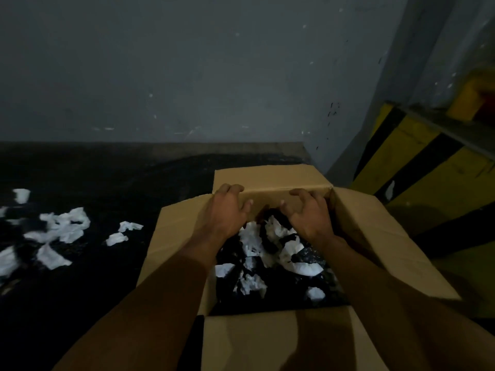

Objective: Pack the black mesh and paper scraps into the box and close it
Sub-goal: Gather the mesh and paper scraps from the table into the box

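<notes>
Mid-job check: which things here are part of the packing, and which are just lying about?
Job: cardboard box, its far flap gripped by left hand and right hand, black mesh and paper scraps inside, loose paper scraps left of it.
Lying about: yellow-and-black striped barrier, grey wall.

Dim corner: grey wall meeting a striped barrier

Flat grey wall point(187, 62) fills the upper view, matt, flecked with small pale chips and a few scuffs low down. A cluster of short black marks point(332, 111) sits near its right end, where the wall turns at a grey corner post point(380, 89). Right of the post stands a barrier point(417, 167) painted in diagonal yellow and black stripes, with a dull metal rail point(450, 127) along its top. Floor point(93, 167) reads near-black; a paler brownish strip point(241, 147) runs along the wall's foot. Light low, colours muted
</notes>
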Available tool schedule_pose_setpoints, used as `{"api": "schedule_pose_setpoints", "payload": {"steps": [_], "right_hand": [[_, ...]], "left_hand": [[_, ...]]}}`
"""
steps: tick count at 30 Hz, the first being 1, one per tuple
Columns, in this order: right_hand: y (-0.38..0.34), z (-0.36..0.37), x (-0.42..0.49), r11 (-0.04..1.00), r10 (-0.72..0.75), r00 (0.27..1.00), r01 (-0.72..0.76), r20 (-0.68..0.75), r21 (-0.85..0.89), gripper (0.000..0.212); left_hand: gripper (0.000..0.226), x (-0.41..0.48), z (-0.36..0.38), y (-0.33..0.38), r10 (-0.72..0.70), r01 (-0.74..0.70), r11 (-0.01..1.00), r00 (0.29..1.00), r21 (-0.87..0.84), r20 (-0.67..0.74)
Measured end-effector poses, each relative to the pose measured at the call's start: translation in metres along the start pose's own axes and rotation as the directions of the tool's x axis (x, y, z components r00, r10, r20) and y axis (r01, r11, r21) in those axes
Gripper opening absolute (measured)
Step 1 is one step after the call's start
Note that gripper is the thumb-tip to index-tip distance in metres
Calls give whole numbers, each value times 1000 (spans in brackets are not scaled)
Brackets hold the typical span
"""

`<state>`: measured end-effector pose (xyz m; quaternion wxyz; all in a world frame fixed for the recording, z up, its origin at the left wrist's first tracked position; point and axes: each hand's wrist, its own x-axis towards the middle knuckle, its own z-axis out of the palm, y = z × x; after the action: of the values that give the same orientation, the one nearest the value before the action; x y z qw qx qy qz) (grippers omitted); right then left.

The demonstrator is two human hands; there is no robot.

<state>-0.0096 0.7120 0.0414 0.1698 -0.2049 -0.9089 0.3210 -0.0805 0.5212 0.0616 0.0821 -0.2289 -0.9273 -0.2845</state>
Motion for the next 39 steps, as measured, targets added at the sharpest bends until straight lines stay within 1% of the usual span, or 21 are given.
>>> {"api": "schedule_pose_setpoints", "payload": {"steps": [4, 6, 9, 13, 16, 19, 23, 26, 31, 35, 39], "right_hand": [[-35, 5, -7, 994, -101, 995, 100, 25, 44, 47], [-59, 13, -14, 986, -157, 986, 153, 49, 67, 45], [-106, 29, -29, 968, -241, 967, 235, 77, 83, 47], [-172, 56, -60, 933, -354, 928, 342, 114, 114, 51], [-214, 79, -85, 901, -427, 892, 405, 148, 157, 51], [-271, 112, -128, 873, -483, 856, 457, 183, 169, 52], [-343, 162, -196, 834, -549, 806, 511, 221, 208, 50], [-386, 200, -250, 793, -605, 761, 546, 235, 270, 48], [-426, 256, -315, 766, -643, 705, 577, 300, 285, 47], [-437, 294, -334, 788, -615, 688, 563, 385, 251, 52], [-441, 334, -332, 798, -593, 678, 567, 435, 204, 51]], "left_hand": [[49, -13, -35, -3, -27, 28, 999, 998, 25, -62], [51, -24, -55, -11, -60, 65, 997, 994, 44, -90], [53, -49, -88, -34, -110, 124, 990, 978, 71, -175], [54, -92, -139, -76, -191, 223, 968, 950, 111, -248], [52, -129, -174, -111, -207, 265, 955, 918, 134, -337], [50, -180, -223, -155, -268, 342, 932, 875, 123, -403], [47, -252, -286, -216, -328, 426, 894, 833, 138, -446], [47, -304, -325, -259, -368, 477, 867, 810, 147, -456], [50, -363, -359, -325, -452, 556, 819, 778, 144, -435], [45, -383, -359, -362, -488, 573, 813, 768, 104, -414], [46, -390, -339, -402, -502, 576, 813, 766, 81, -402]]}}
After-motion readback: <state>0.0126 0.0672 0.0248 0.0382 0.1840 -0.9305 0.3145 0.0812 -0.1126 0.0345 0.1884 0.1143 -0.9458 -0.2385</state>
